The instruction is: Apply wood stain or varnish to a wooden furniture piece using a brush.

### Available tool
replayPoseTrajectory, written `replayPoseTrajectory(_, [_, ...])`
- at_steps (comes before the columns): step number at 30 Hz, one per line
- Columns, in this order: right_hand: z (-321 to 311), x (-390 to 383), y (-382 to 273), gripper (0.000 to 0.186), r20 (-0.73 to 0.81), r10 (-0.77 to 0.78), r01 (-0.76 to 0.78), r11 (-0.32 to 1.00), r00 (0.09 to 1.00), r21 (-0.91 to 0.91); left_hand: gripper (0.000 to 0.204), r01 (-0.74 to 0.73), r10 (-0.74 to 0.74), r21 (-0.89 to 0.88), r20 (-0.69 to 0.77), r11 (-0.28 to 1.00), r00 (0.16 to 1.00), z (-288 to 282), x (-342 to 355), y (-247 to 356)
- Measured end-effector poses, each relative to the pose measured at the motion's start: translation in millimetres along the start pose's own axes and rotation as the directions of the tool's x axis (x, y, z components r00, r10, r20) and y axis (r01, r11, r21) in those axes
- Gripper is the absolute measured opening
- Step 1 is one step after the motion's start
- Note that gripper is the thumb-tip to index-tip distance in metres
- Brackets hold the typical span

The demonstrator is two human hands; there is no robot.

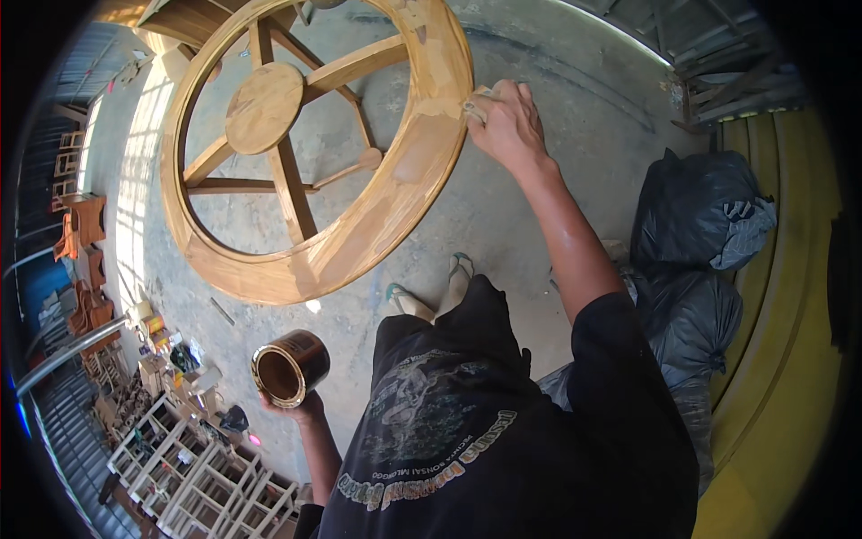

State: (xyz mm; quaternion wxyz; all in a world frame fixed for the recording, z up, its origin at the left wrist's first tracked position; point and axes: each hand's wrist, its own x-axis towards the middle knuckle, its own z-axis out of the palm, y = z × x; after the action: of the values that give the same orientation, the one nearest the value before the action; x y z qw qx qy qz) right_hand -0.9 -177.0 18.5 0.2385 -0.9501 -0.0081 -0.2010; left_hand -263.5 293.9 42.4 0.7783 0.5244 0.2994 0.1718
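Observation:
A round wooden table frame (422, 153) stands in front of me, with a broad ring, spokes and a disc at its centre. Uneven patches of lighter and darker brown show on the ring. At its right outer edge, my right hand (510, 124) is closed on a small pale wad of cloth (479, 105) pressed to the rim. Lower down, my left hand (292, 407) supports an open-topped brown tin can (310, 355) from beneath, apart from the table. The can's inside looks dark brown; how full it is I cannot tell.
Black plastic bags (696, 211) are piled along the right beside a yellow surface (781, 359). Pale wooden frames (197, 472) stand at the lower left, near boxes and small containers (193, 386). Brown chairs (88, 220) line the far left. My sandalled feet are on the concrete floor (530, 234).

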Motion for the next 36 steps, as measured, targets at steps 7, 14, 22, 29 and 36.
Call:
replayPoseTrajectory(7, [-15, -21, -15, 0.027, 0.209, 0.03, -0.001, 0.991, 0.977, -0.137, 0.073, -0.268, 0.268, 0.006, -0.073, 0.963, 0.961, 54, 71, 48])
replayPoseTrajectory(14, [9, -142, -6, 0.034, 0.417, 0.688, -0.767, 0.326, 0.593, 0.553, 0.075, -0.283, 0.293, -0.175, 0.033, 0.943, 0.956, 108, 154, 44])
replayPoseTrajectory(22, [39, -183, -19, 0.041, 0.565, 0.714, -0.679, -0.172, 0.413, 0.714, 0.081, -0.253, 0.254, -0.083, 0.0, 0.964, 0.967, 136, 182, -8])
replayPoseTrajectory(29, [67, -148, 9, 0.033, 0.061, 0.592, -0.417, 0.488, 0.804, 0.767, 0.093, -0.335, 0.335, 0.003, 0.002, 0.942, 0.942, 142, 174, -16])
replayPoseTrajectory(36, [83, -106, 44, 0.043, -0.185, 0.397, -0.154, 0.682, 0.899, 0.715, 0.083, -0.365, 0.364, 0.003, -0.07, 0.931, 0.929, 154, 173, -25])
